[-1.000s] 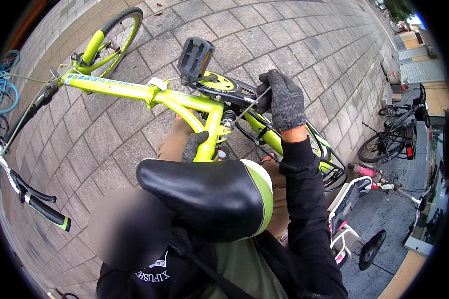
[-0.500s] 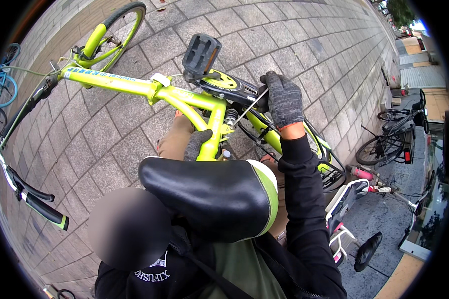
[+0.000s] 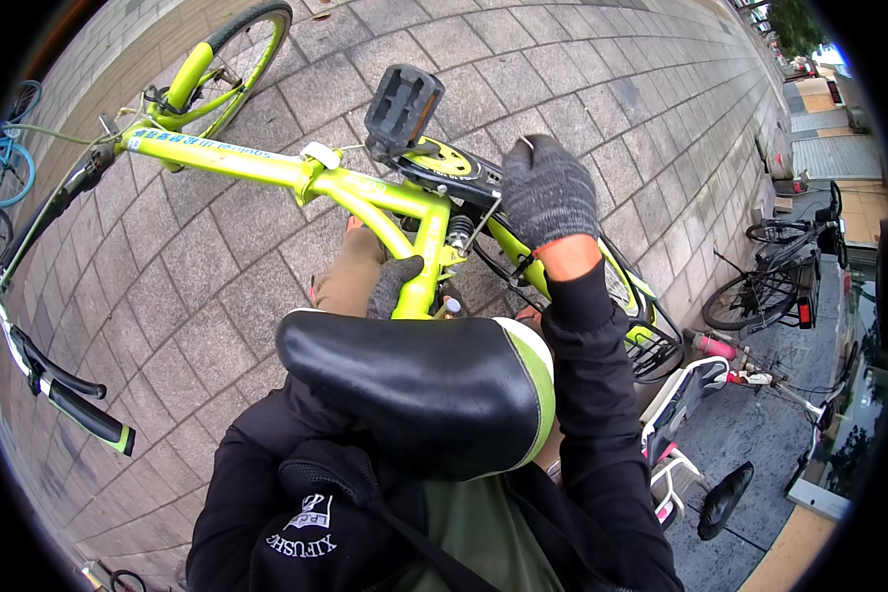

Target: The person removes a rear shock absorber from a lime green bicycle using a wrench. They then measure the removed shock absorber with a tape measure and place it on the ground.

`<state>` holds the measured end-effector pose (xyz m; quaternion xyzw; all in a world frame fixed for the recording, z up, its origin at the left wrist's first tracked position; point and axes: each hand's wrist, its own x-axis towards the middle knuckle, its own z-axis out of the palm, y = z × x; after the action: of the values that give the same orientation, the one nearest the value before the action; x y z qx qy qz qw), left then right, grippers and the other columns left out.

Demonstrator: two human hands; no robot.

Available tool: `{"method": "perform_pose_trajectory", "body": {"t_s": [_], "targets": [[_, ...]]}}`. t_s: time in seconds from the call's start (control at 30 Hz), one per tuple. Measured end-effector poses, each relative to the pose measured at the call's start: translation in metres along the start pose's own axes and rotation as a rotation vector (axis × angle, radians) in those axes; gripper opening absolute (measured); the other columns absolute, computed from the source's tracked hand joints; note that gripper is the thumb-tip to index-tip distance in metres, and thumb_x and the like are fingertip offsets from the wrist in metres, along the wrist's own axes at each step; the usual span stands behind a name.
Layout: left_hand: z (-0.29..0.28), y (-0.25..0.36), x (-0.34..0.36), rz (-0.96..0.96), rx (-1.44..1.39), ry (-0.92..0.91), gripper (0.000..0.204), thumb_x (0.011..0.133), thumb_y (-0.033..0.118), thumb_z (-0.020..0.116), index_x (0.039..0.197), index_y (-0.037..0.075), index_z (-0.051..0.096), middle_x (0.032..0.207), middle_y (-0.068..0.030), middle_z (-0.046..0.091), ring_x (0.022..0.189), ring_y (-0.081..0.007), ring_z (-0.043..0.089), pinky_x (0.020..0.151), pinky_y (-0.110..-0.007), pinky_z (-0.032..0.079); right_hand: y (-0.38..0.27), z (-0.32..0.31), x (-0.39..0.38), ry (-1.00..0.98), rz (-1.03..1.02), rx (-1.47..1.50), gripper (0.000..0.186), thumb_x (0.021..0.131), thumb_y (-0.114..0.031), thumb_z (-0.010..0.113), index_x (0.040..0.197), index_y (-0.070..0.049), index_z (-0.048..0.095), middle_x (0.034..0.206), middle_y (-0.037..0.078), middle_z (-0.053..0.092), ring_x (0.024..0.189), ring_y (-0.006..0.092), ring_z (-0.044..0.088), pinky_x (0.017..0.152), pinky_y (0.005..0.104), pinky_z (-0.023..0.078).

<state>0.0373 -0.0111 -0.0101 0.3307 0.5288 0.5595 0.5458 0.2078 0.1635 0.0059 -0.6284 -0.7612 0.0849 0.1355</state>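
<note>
- Lime-green steel-framed bicycle (image 3: 365, 183) is lying tilted across the grey paving-stone ground (image 3: 582, 69), front wheel toward the top-left edge.
- Right hand (image 3: 548, 192), in a grey knit glove, is closing around a thin metal rod tool (image 3: 483, 225) beside the black rubber pedal (image 3: 402, 107).
- Left hand (image 3: 397, 281), gloved too, is pressing against the seat tube; its grip is hidden by the glossy black saddle (image 3: 414, 385), can't tell.
- Dark bicycles (image 3: 770, 281) are parked at the right edge.
</note>
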Motion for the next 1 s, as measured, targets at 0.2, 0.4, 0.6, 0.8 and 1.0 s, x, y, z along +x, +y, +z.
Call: {"method": "perform_pose_trajectory", "body": {"t_s": [0.2,0.4,0.6,0.8,1.0], "targets": [[0.000,-0.003,0.000,0.056,0.095,-0.034,0.060,0.093,0.031,0.070,0.141,0.001,0.050,0.123,-0.0170,0.062,0.108,-0.0261,0.063,0.093,-0.038,0.051,0.014,-0.004,0.007,-0.069,-0.323,0.306,0.028,0.098,-0.021,0.057,0.118,-0.005,0.068,0.105,0.024,0.073,0.101,0.0412,0.070,0.088,0.0483,0.055],[0.001,-0.003,-0.001,0.117,0.174,-0.064,0.063,0.092,0.030,0.072,0.143,0.000,0.049,0.126,-0.0173,0.061,0.111,-0.0265,0.062,0.096,-0.038,0.050,0.041,-0.027,0.005,-0.183,-0.546,0.467,0.019,0.098,-0.009,0.064,0.117,-0.007,0.069,0.092,0.011,0.070,0.080,0.0197,0.069,0.073,0.0325,0.054],[-0.006,-0.007,-0.001,0.188,0.291,-0.042,0.066,0.090,0.029,0.074,0.144,0.000,0.048,0.128,-0.0175,0.061,0.114,-0.0270,0.061,0.098,-0.038,0.049,0.017,-0.011,-0.023,0.301,-0.544,0.005,0.027,0.095,-0.020,0.065,0.120,-0.008,0.069,0.100,0.015,0.071,0.085,0.0322,0.071,0.074,0.0433,0.056],[-0.004,-0.008,-0.005,0.243,0.385,-0.014,0.069,0.089,0.028,0.075,0.145,0.000,0.047,0.130,-0.0178,0.060,0.117,-0.0275,0.060,0.100,-0.039,0.047,0.013,0.019,-0.033,0.216,0.098,0.803,0.034,0.107,-0.030,0.055,0.118,0.000,0.067,0.093,0.013,0.073,0.081,0.0237,0.073,0.071,0.0400,0.060],[0.000,-0.008,0.000,0.280,0.406,-0.049,0.072,0.088,0.027,0.077,0.147,0.000,0.046,0.133,-0.0181,0.059,0.120,-0.0279,0.059,0.103,-0.039,0.046,0.028,0.061,-0.004,-0.319,0.376,2.342,0.034,0.109,-0.037,0.048,0.105,-0.010,0.067,0.062,-0.001,0.054,0.047,0.0158,0.053,0.046,0.0335,0.046]]}}
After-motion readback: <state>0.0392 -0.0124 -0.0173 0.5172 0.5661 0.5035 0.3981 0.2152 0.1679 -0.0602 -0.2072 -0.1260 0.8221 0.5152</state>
